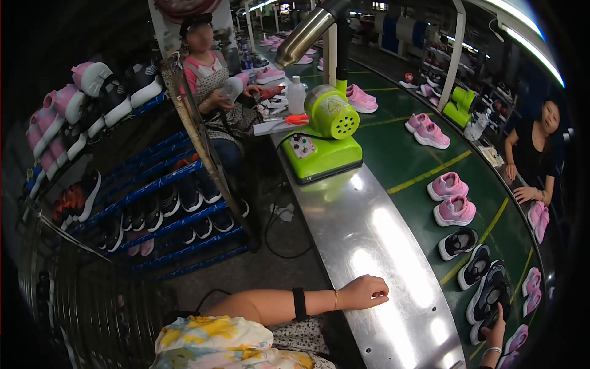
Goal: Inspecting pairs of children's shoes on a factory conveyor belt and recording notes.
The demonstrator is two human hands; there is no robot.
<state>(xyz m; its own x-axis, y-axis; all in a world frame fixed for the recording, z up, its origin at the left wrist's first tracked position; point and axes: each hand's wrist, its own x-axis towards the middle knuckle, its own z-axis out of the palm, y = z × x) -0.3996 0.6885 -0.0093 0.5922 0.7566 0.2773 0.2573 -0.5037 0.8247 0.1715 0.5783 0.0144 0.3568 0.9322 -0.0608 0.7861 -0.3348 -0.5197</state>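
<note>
My left hand [365,292] rests loosely curled over the shiny metal bench [375,227], and nothing shows in its fingers. At the lower right, my right hand [494,332] reaches onto the green conveyor belt [405,163]. Its fingers are on a black shoe [481,329] with a pale sole, partly covered by the hand. Close beside that shoe lie more black shoes, one a larger black sneaker [488,295] and another a dark shoe [474,268]. Farther up the belt sits a pair of pink sneakers [455,211].
A lime-green machine [322,147] with a metal nozzle [304,37] stands on the bench's far end. Left is a blue-barred shoe rack [153,184]. One co-worker [209,92] sits beyond it; another person [534,147] is across the belt. A black cable [266,237] hangs beside the bench.
</note>
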